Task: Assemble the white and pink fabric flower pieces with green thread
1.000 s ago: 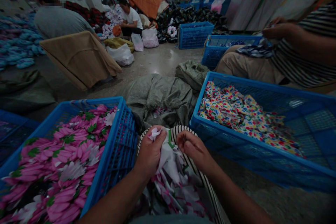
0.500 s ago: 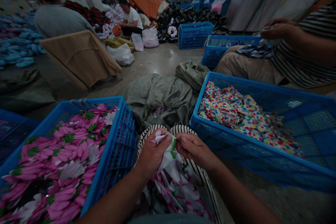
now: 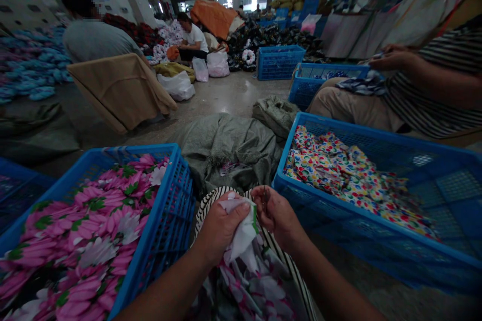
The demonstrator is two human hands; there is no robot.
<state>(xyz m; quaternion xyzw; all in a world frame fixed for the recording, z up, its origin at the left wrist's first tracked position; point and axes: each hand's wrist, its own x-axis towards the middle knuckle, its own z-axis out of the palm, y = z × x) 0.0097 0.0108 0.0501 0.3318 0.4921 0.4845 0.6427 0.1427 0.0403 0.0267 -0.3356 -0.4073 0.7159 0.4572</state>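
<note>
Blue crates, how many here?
5 crates: one left of the left hand, one right of the right hand, one at the left edge, one farther ahead, and one beside the nearest co-worker. More may hide farther back.

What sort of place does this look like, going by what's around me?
Probably a garment or textile workshop: blue plastic crates hold floral fabric and dotted fabric, and a seated worker sits near heaps of cloth.

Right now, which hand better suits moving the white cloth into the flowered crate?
Left, likely: the left hand grips the white cloth beside the blue crate; the right hand is farther off.
</note>
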